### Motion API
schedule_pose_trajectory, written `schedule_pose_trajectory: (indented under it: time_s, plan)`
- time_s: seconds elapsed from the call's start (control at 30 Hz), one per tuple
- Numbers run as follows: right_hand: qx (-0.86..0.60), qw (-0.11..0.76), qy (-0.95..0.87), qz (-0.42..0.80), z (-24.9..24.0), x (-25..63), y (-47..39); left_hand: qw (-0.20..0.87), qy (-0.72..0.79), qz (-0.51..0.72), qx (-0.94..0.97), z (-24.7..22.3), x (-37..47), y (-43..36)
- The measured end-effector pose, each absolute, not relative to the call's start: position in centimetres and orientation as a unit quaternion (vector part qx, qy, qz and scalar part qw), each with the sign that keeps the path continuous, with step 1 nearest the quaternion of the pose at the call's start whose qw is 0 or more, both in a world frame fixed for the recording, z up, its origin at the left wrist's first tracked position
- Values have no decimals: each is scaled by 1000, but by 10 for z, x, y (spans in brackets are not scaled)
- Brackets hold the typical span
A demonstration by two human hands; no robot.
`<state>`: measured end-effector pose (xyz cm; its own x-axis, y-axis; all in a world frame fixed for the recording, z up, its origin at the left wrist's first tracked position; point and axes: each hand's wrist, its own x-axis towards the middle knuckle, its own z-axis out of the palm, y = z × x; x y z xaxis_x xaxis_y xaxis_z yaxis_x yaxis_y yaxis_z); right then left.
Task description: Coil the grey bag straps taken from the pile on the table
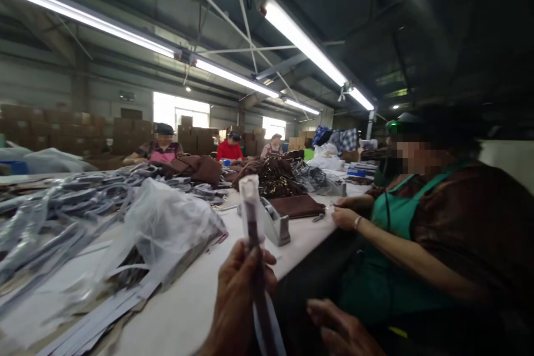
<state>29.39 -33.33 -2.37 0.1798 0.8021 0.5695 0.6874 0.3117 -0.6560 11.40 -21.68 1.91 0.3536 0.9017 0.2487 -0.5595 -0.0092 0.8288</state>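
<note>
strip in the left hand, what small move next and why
Perhaps bring the right hand to the strip just below the left hand: only the left grips it, and the right is close by but apart from it.

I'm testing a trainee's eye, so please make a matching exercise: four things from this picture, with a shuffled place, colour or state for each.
Things:
1. plastic-covered strap
2. tape dispenser
3. apron
4. right hand

Matches:
A. green
B. blurred, at the bottom edge, apart from the strap
C. held in the left hand
D. on the table, beside a brown pouch

Pairs: 1-C, 2-D, 3-A, 4-B
</note>
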Motion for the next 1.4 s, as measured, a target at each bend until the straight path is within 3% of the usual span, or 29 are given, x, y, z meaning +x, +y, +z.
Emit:
schedule_pose_trajectory:
  time_s: [0.13,0.23,0.37,0.47,0.63,0.8,0.9,1.03,1.17,1.4]
  plan:
    - [-480,584,-564,332,5,277,-300,723,194,433,503,-40,156,-254]
    - [-439,648,-468,410,7,266,-283,725,177,406,527,-53,153,-265]
    - [-412,644,-434,476,-8,270,-281,692,144,317,633,-48,128,-253]
    - [-452,611,-476,442,-7,279,-286,657,199,262,678,-37,107,-229]
    - [-495,469,-597,422,15,283,-282,696,243,310,600,0,81,-179]
    - [-492,414,-656,395,28,276,-263,627,160,107,754,24,70,-159]
    - [-477,398,-650,437,31,275,-254,633,119,69,762,20,69,-159]
    - [-478,308,-666,484,29,288,-251,608,116,94,780,7,62,-155]
    - [-529,288,-679,420,27,302,-252,547,157,93,817,0,54,-147]
    - [-531,253,-747,310,42,300,-238,592,168,68,785,-10,54,-130]
